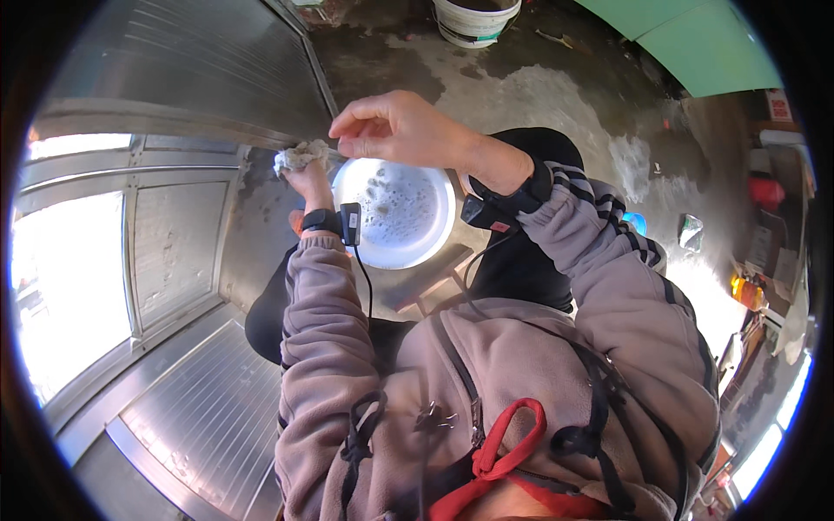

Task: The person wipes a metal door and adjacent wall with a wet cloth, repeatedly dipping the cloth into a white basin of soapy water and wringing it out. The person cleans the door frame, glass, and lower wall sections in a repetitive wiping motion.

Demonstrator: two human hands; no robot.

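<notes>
My left hand (309,178) holds a crumpled, wet whitish cloth (303,156) against or close to the lower edge of a metal door panel (215,58). My right hand (397,130) is raised over the far rim of a white basin (443,228), its fingers curled loosely and apart, with nothing seen between them. Sudsy water (397,205) fills much of the basin, which stands on the floor between my knees. Whether the cloth touches the panel I cannot tell.
A white bucket (475,26) stands on the wet concrete floor (554,98) ahead. Metal-framed glazed panels (176,247) rise at the left. A low wooden stool or frame (436,280) lies just behind the basin. Cables run from both wrist devices. Green panels (704,52) are at the upper right.
</notes>
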